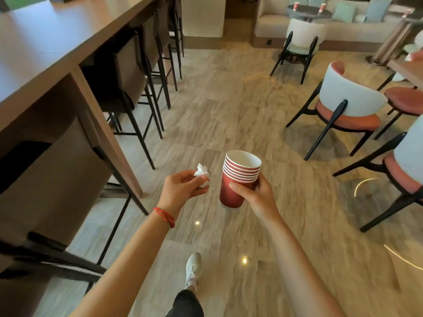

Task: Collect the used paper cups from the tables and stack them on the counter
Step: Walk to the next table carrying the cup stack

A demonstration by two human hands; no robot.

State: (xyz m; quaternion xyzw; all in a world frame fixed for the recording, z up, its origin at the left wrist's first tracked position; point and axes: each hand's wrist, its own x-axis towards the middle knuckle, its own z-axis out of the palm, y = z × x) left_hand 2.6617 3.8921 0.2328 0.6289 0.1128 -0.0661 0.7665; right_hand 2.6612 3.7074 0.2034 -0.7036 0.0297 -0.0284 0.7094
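Observation:
My right hand (256,193) grips a stack of several nested red paper cups (235,179), upright, white inside, held out over the floor. My left hand (183,186) pinches a crumpled white napkin (202,173) just left of the stack. The long wooden counter (45,53) runs along the left. Far off, two red cups (296,6) (322,7) stand on a dark round table (307,12) by the sofa.
Tall dark bar stools (128,72) line the counter's front. Chairs with white backs and red seats (348,104) stand on the right around a wooden table (409,67). A wide strip of tiled floor (229,110) lies between them. My white shoe (193,268) is below.

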